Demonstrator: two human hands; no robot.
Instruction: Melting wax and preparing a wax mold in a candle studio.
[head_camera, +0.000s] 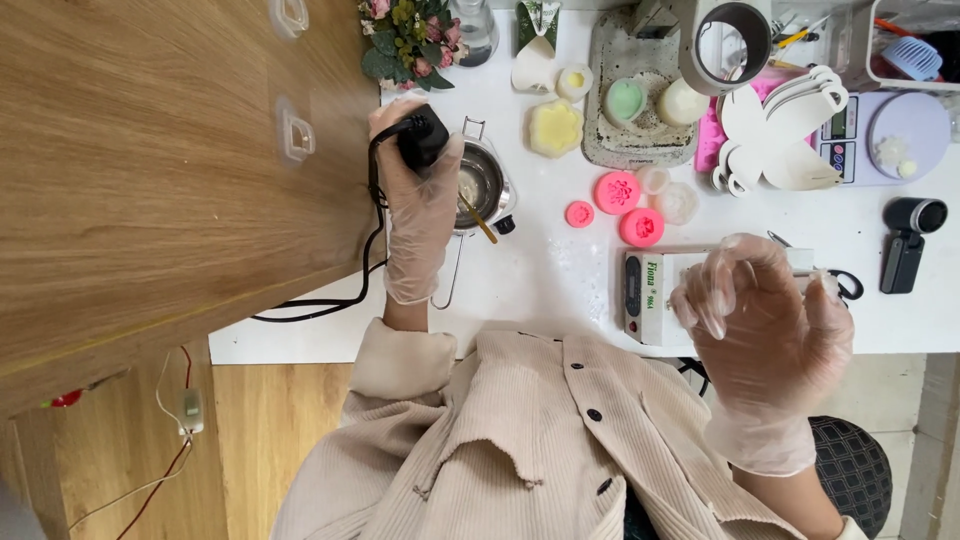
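My left hand (418, 205), in a clear disposable glove, grips a black plug or handle (423, 137) with a black cord running off the white table. Just right of it stands a small steel melting pot (482, 185) with a wooden stick (479, 220) resting in it. My right hand (765, 325), also gloved, hovers above a small white electric appliance (650, 290) near the table's front edge, with its fingers curled and apart and nothing in it.
Pink round moulds (618, 191), a yellow flower-shaped wax piece (555, 128), a grey tray with green and cream shapes (640, 105), a digital scale (885, 140), white cups, a flower bunch and a black handheld device (905, 245) lie on the table. A wooden cabinet (150, 170) stands to the left.
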